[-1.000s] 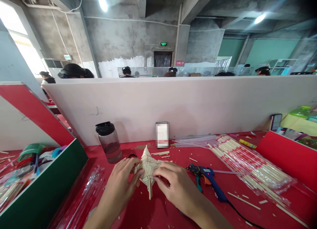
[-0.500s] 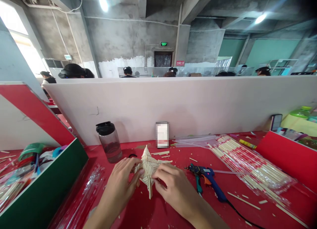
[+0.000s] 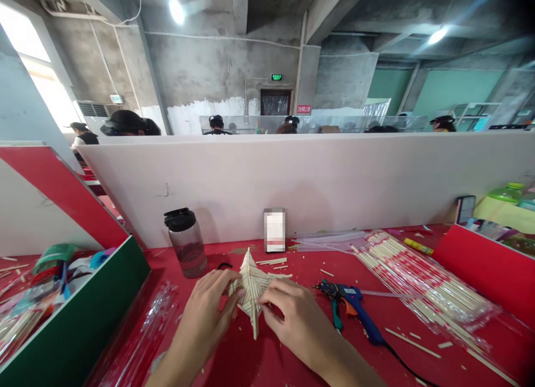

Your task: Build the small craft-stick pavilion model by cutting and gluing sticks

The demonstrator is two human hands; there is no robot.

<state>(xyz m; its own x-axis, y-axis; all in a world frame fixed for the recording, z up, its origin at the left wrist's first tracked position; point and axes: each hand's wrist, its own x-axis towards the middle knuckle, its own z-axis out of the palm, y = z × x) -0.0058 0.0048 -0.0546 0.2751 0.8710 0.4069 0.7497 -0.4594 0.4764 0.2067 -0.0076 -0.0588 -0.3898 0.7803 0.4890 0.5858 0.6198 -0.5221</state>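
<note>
Between my hands is a star-shaped piece built of pale wooden sticks (image 3: 251, 289), one point toward the white panel and one toward me. My left hand (image 3: 217, 298) grips its left side, thumb in front and fingers behind. On the right, my right hand (image 3: 288, 309) has its thumb and fingertips closed at the star's edge; whether a small stick is also pinched there is hidden. A blue hot glue gun (image 3: 355, 306) lies right of my right hand, a clear glue stick in its back, with green-handled pliers (image 3: 335, 314) against it.
Bundled wooden sticks (image 3: 426, 281) in plastic lie at the right. A dark-lidded water bottle (image 3: 186, 245) and a small upright card (image 3: 275, 231) stand before the white panel (image 3: 292, 180). Green (image 3: 83, 320) and red (image 3: 489, 270) dividers flank me. Loose stick bits dot the red table.
The whole view has shifted slightly, with things appearing a little lower. Both hands keep nearly the same hold on the star.
</note>
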